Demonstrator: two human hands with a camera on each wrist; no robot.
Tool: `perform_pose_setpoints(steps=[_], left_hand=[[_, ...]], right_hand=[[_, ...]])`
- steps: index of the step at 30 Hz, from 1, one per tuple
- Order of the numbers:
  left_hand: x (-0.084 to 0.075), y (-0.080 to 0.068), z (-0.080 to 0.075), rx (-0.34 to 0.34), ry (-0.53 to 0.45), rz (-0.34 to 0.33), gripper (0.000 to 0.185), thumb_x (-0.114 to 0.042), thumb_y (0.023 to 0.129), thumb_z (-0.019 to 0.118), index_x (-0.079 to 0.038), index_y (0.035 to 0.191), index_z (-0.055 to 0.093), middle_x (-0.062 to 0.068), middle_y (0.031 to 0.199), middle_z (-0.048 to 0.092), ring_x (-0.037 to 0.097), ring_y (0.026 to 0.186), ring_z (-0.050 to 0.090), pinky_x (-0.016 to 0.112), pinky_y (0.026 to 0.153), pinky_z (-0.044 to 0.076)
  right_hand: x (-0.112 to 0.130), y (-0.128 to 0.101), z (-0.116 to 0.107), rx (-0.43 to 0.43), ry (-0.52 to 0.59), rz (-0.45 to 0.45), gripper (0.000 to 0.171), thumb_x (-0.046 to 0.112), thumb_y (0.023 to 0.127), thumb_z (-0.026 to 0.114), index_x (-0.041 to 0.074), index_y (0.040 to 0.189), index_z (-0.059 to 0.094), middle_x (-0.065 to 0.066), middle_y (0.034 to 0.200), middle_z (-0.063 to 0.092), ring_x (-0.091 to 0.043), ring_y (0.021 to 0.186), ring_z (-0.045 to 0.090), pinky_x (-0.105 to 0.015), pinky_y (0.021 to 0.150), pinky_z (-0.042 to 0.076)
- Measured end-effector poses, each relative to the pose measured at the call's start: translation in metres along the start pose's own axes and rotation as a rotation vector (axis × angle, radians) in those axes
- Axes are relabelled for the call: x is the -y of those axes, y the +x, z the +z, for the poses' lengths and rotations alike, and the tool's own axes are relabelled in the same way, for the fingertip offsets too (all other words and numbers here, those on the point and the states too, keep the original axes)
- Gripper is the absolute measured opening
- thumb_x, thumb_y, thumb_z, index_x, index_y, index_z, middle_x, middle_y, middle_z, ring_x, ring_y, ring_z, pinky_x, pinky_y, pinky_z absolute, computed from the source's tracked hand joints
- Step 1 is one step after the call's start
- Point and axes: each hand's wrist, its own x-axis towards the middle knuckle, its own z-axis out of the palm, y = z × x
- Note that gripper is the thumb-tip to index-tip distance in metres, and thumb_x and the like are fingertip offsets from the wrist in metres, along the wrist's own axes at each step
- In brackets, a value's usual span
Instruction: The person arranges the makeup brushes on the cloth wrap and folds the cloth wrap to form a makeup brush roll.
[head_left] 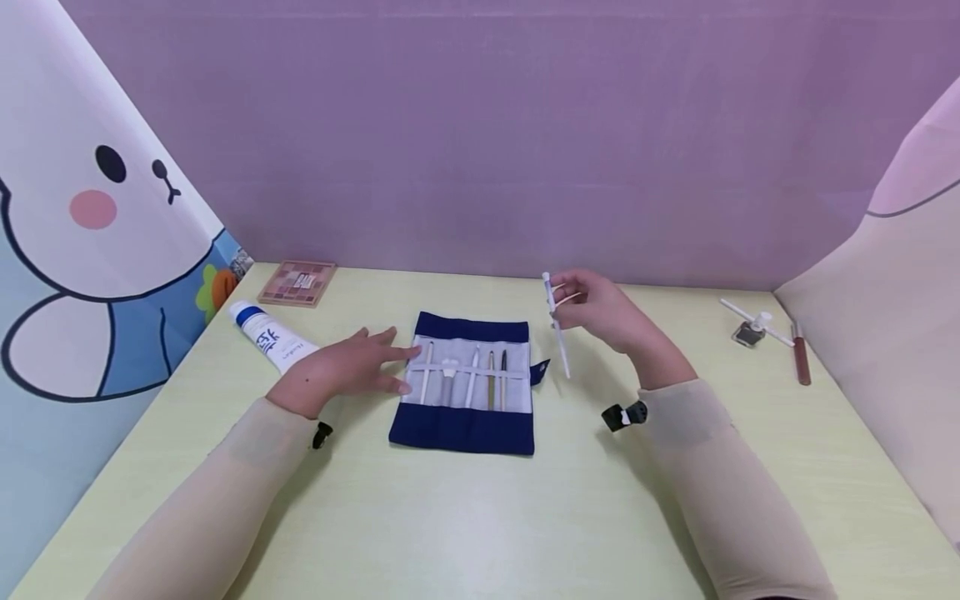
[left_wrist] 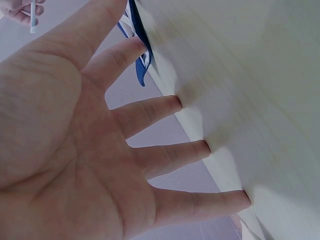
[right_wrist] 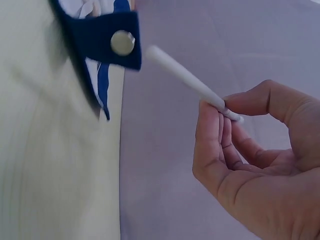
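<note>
A navy fabric roll case (head_left: 461, 429) lies unfolded mid-table, pale grey inside. Several slim pen- and brush-like items (head_left: 475, 379) are tucked under its elastic strap. My left hand (head_left: 352, 364) is at the case's left edge with fingers spread straight; in the left wrist view, other fingertips (left_wrist: 202, 149) reach down to the tabletop. To the right of the case, my right hand (head_left: 600, 308) pinches a slim white pen-shaped stick (head_left: 558, 333) between thumb and fingers, its lower end slanting down. A snap tab (right_wrist: 112, 40) sticks out from the case's right side.
A white tube (head_left: 270, 333) lies by my left wrist, with a pinkish palette (head_left: 297, 283) behind it. At the far right are a small glass bottle (head_left: 748, 333), a thin white stick (head_left: 735, 308) and a brown-handled tool (head_left: 801, 358). A purple backdrop (head_left: 510, 167) borders the table's back edge.
</note>
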Motion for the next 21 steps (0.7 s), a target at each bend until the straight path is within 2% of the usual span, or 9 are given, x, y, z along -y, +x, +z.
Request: perform_pose_setpoints(steps=[5, 10, 17, 21], left_hand=[[0.001, 0.000, -0.001, 0.002, 0.002, 0.005, 0.075, -0.051, 0.101, 0.069, -0.031, 0.166, 0.038, 0.028, 0.177, 0.016, 0.069, 0.157, 0.014, 0.079, 0.124, 0.028], [0.001, 0.000, -0.003, 0.003, 0.006, 0.004, 0.076, -0.052, 0.101, 0.069, -0.030, 0.166, 0.038, 0.028, 0.177, 0.016, 0.069, 0.156, 0.014, 0.078, 0.124, 0.029], [-0.002, -0.001, -0.004, 0.007, 0.002, -0.003, 0.076, -0.052, 0.100, 0.070, -0.030, 0.166, 0.039, 0.028, 0.177, 0.017, 0.069, 0.157, 0.015, 0.078, 0.124, 0.029], [-0.002, -0.002, -0.005, 0.012, 0.002, -0.013, 0.076, -0.051, 0.101, 0.070, -0.031, 0.167, 0.038, 0.027, 0.178, 0.016, 0.068, 0.157, 0.014, 0.078, 0.124, 0.029]], right_hand=[[0.005, 0.007, 0.009, -0.015, 0.122, 0.011, 0.055, -0.008, 0.098, 0.062, -0.006, 0.149, 0.044, -0.021, 0.130, 0.056, -0.028, 0.109, 0.067, -0.028, 0.088, 0.066], [0.004, 0.017, 0.022, -0.059, 0.225, 0.019, 0.055, -0.012, 0.096, 0.061, -0.007, 0.146, 0.039, -0.016, 0.123, 0.055, -0.022, 0.102, 0.064, -0.029, 0.087, 0.067], [-0.001, 0.024, 0.038, -0.105, 0.238, 0.037, 0.046, -0.013, 0.096, 0.060, -0.003, 0.135, 0.037, -0.012, 0.118, 0.052, -0.021, 0.100, 0.061, -0.037, 0.091, 0.068], [-0.003, 0.027, 0.044, -0.134, 0.221, 0.034, 0.046, -0.013, 0.096, 0.059, -0.003, 0.135, 0.037, -0.013, 0.118, 0.051, -0.021, 0.099, 0.061, -0.041, 0.094, 0.067]])
